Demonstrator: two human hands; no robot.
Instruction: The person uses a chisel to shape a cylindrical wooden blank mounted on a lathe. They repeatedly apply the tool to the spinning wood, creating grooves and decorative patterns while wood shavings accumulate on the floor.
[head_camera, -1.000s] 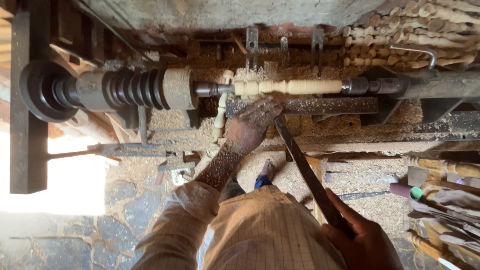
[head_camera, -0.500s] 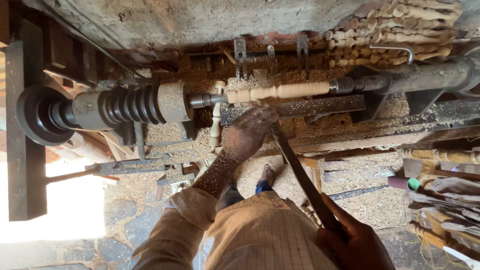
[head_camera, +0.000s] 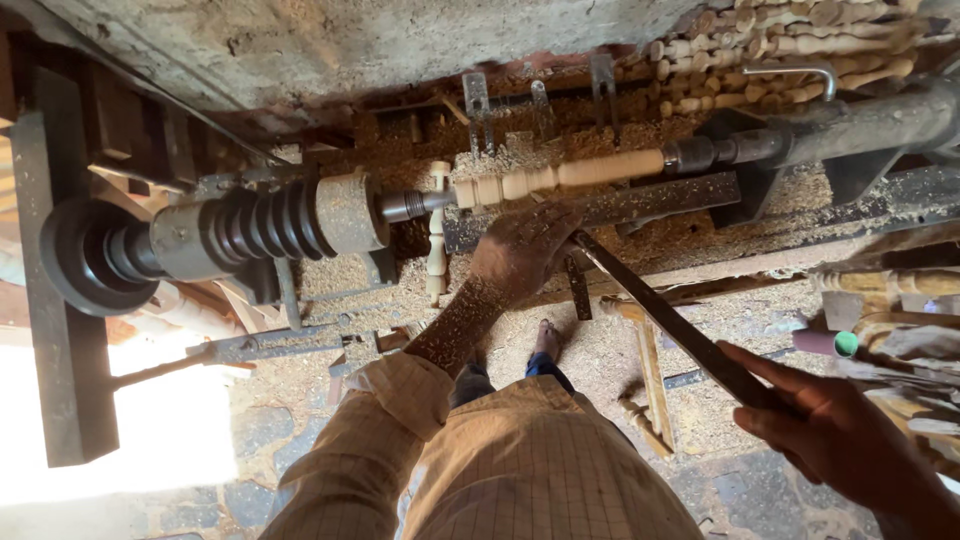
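Rough concrete wall (head_camera: 330, 45) spans 11 to 1 o'clock, surface pitted and grey. Sawdust (head_camera: 520, 150) lies thick below it and spreads over the stone floor (head_camera: 250, 430) toward 6 o'clock. Strong daylight patch (head_camera: 160, 420) at 8 o'clock, overexposed, washing out floor detail. Dark upright wooden post (head_camera: 60, 330) at 9 o'clock. Stack of pale turned spindles (head_camera: 800, 40) at 1 o'clock, against the wall. Loose wooden sticks and scraps (head_camera: 900, 330) heaped at 3 to 4 o'clock. Overall light warm, uneven.
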